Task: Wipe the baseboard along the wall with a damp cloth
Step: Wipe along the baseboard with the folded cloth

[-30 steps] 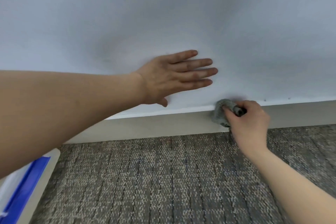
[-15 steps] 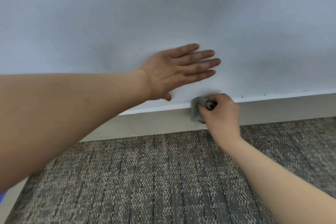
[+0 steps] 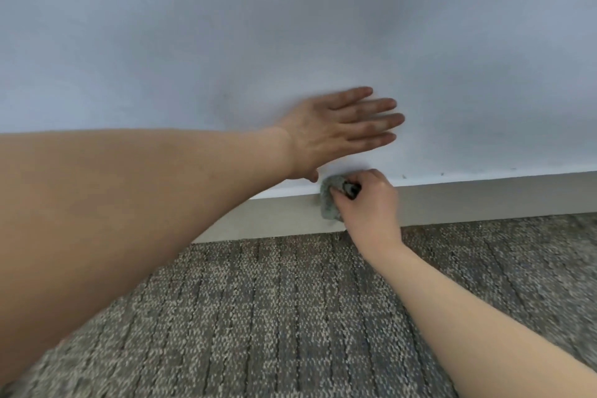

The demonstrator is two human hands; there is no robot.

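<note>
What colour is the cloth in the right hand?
Grey-green cloth, seen best in the head view.

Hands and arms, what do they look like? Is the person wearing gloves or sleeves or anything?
Nothing worn shows. The left hand and right hand are bare, with no gloves, rings or watch showing. The left arm and right arm are bare too, with no sleeves in view.
</note>
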